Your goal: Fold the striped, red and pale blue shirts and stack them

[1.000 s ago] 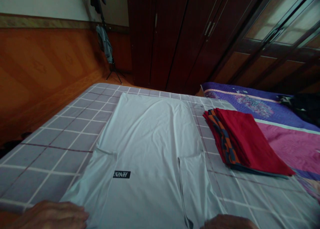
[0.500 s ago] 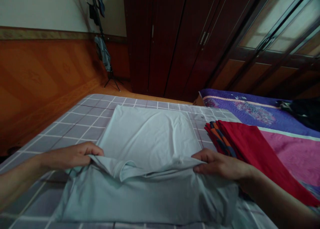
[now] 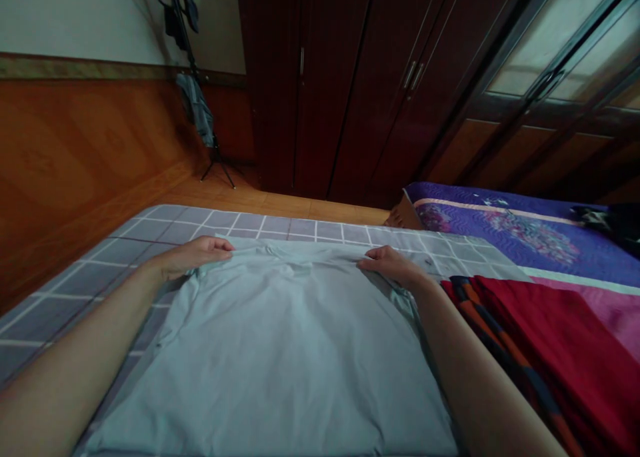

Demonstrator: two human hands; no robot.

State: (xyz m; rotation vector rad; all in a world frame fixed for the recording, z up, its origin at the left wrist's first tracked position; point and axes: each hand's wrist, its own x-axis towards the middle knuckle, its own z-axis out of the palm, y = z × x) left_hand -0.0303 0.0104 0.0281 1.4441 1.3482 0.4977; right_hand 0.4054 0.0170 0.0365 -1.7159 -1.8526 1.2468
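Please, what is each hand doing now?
Left hand: closed, holding the pale shirt at its far edge.
Right hand: closed, holding the same far edge.

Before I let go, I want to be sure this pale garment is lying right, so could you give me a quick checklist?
1. Left hand has hold of the far edge of the pale garment: ok.
2. Right hand has hold of that edge too: ok.
3. Far edge within the checked bed sheet: ok, some sheet shows beyond it.
4. Top layer smooth: not ok, creases run between the hands and down both sides.
5. Layers underneath flat and lined up: cannot tell, the top layer hides them.
6. Right forearm off the folded red cloth: cannot tell, they overlap in this view.
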